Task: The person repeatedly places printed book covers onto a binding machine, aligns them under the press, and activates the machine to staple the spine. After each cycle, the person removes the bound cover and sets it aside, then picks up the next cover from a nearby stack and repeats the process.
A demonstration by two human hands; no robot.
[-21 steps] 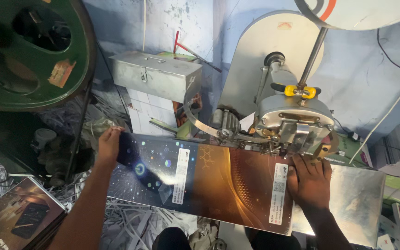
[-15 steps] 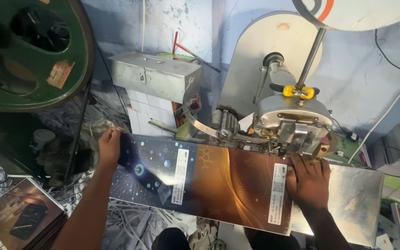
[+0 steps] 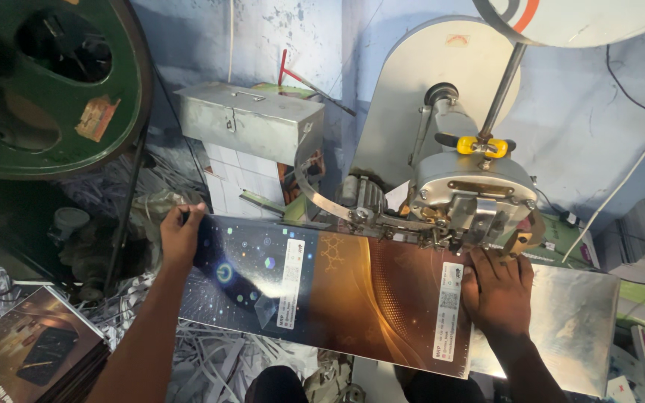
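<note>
While the long printed card sheet [image 3: 322, 298] lies flat across the centre of the frame, its far edge is tucked under the head of the grey stitching machine [image 3: 472, 198] at centre right. Left hand [image 3: 182, 233] grips the sheet's left end at mid-left, fingers curled over the edge and clamped on it. Right hand [image 3: 496, 291] lies palm down at lower right, fingers spread flat, pressing the sheet's right end onto the shiny metal desk [image 3: 576, 328] just below the machine head; it pins, not grasps. Sheet is dark blue on the left, orange-brown on the right, with two white label strips, one near the middle and one just beside the right hand. Step in hand reads as positioning the sheet under the head for a stitch, though the exact contact point under the head is hidden, so probably not fully seated. Next move would call for keeping the sheet square to the head, the left hand steadying the overhanging end and the right fingers kept out from under the head. Around: big green flywheel [image 3: 46, 82] upper left, grey metal box [image 3: 251, 119] upper centre, paper trimmings [image 3: 210, 358] on the floor below the sheet, stack of printed sheets [image 3: 27, 351] lower left.
</note>
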